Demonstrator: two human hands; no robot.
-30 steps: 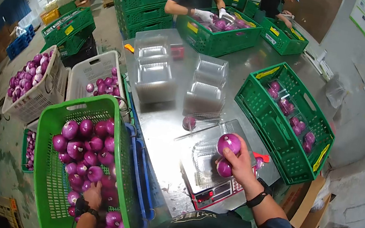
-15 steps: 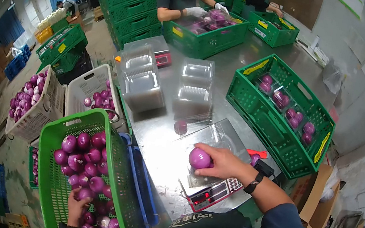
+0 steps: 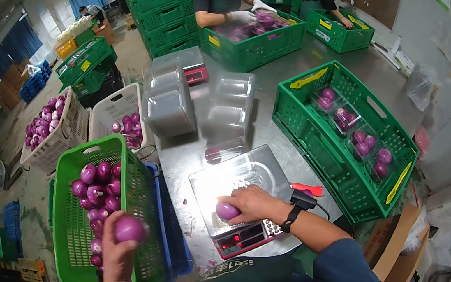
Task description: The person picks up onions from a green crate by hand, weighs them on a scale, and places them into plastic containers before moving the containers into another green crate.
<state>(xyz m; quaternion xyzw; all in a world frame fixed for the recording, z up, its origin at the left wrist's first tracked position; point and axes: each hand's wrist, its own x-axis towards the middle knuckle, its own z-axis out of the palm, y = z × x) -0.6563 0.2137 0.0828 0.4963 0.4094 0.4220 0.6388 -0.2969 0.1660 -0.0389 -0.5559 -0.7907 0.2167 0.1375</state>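
Left hand: the left hand [image 3: 116, 255] has its grip closed round a raised onion [image 3: 130, 230], thumb and fingers spread about its sides, likely because its round skin needs support from both sides.
Right hand: the right hand [image 3: 256, 202], palm down, grasps a second onion [image 3: 227, 211] at its fingertips over the scale [image 3: 249, 236]; whether that onion rests on anything is hidden.
Scale: it stands at the near edge of the worktop [image 3: 266, 88], its lit display facing the person, presumably for easy reading; glare blurs what lies on its pan.
Basket: the light-green basket [image 3: 138, 192] of loose onions [image 3: 96, 194] is beside the worktop, apparently to suit the left arm's reach.
Containers: two stacks of clear containers, one left [image 3: 168, 108] and one right [image 3: 230, 112], stand beyond the scale, nested, probably to save room.
Crate: the dark-green crate [image 3: 320, 138] sits to the right, with packed onions [image 3: 344, 117] in a single row, perhaps so none gets crushed.
Red-handled tool: the tool [image 3: 306, 188] lies between scale and crate.
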